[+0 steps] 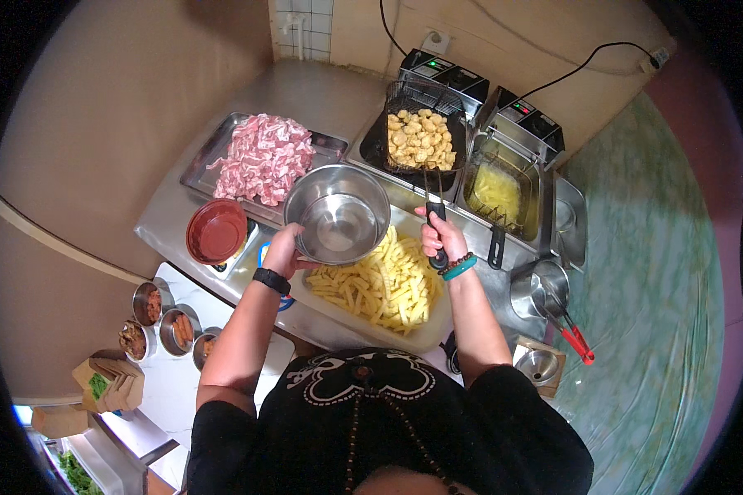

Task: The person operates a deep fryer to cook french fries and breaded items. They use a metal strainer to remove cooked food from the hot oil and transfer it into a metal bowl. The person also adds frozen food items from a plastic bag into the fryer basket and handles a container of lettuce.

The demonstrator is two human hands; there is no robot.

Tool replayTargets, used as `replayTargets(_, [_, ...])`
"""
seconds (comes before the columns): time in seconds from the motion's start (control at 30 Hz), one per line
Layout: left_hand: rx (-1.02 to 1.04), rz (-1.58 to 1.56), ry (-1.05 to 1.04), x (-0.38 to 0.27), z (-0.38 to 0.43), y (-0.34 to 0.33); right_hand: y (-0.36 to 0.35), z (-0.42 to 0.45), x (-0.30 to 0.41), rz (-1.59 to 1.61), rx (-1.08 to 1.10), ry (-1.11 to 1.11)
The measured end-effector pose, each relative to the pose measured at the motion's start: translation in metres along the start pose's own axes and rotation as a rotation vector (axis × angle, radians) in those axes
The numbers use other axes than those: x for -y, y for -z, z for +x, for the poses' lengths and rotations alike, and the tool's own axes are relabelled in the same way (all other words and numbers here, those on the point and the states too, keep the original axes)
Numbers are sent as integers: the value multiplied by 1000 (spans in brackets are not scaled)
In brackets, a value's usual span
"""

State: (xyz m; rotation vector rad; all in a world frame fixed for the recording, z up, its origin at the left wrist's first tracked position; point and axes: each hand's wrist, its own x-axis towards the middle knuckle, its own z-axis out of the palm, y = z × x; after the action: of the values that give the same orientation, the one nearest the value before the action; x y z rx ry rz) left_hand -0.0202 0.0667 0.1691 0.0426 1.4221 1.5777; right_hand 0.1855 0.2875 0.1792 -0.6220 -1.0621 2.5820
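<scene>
My left hand [285,250] grips the rim of a stainless steel bowl [340,213] that looks empty, tilted over the edge of a tub of cut potato fries [384,284]. In my right hand [443,235] is the black handle of a wire fryer basket [424,99]. Golden fried pieces [421,139] fill that basket, which is raised at the left fryer. The right fryer [532,210] holds a second basket in bubbling oil with pale fries [497,187]; its handle [496,247] points towards me.
Sliced raw meat [266,154] lies in a metal tray [207,154] at the left. Nearby are reddish-brown bowls [215,231] on a scale. A steel pot [535,288] with red-handled tongs [576,346] stands right. Small food cups [176,331] and cardboard boxes [108,380] sit lower left.
</scene>
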Motion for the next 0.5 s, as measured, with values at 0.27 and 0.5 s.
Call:
replayTargets(0.27, [-32, -101, 44, 23, -5, 3, 5, -3, -20, -119, -54, 27])
replayTargets(0.5, [5, -134, 24, 37, 3, 8, 3, -4, -22, -210, -74, 36])
